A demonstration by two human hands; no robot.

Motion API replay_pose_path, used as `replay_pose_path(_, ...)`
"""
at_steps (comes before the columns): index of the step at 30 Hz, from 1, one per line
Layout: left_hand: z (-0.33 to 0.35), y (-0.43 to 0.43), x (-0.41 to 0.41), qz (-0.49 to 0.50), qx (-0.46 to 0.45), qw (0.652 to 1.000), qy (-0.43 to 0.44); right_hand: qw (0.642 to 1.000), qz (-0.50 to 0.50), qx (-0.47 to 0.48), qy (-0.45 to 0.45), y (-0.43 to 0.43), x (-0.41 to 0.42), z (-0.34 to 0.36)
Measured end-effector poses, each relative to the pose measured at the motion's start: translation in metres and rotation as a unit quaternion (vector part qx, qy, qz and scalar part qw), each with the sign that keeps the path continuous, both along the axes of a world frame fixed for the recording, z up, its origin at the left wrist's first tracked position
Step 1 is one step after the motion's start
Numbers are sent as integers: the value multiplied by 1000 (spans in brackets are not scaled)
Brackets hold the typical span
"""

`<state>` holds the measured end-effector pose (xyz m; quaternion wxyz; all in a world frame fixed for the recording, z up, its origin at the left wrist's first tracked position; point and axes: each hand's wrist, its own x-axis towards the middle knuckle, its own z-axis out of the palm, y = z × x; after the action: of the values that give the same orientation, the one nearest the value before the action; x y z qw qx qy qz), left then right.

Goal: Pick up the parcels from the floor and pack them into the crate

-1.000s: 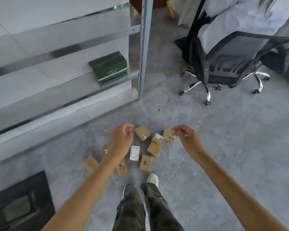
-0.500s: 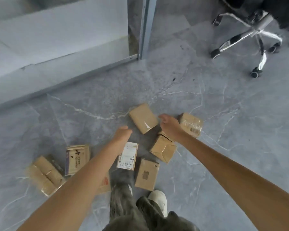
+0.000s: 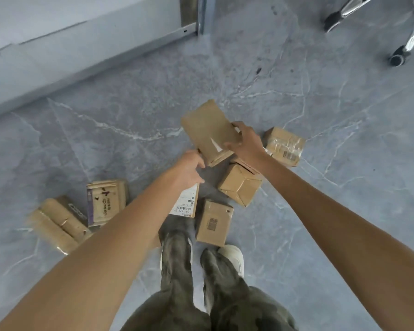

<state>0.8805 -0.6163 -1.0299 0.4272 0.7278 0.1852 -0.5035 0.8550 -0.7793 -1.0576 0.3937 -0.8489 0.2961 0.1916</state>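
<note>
2 hands — left (image 3: 189, 167), right (image 3: 245, 144) — grip 1 parcel (image 3: 207, 129).

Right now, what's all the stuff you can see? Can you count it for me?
held parcel: one, plain brown, tilted, between the hands
taped parcel: one, brown with shiny tape, right of the right hand
folded-top parcel: one, brown, below the right wrist
barcode parcel: one, brown, near the shoe
white-label parcel: one, brown and white, partly under the left arm
purple-edged parcel: one, brown, left
long taped parcel: one, brown, far left
floor: one, grey, marbled
chair base: one, chrome with black castors, top right
metal post: one, grey, top centre
wall panel: one, white, top left
trousers: one pair, camouflage green, bottom
shoe: one plainly seen, white, bottom
left hand: at the held parcel's near corner
right hand: grips its right edge
</note>
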Motion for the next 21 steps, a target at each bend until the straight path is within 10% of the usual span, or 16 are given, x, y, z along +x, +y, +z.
replay_pose_path(8,323,14,10,158,-157,974,43,980,-153,99,-81,24,-33,324)
replay_pose_path(21,757,66,39,212,-279,897,-270,891,-128,298,-317,55,-20,790)
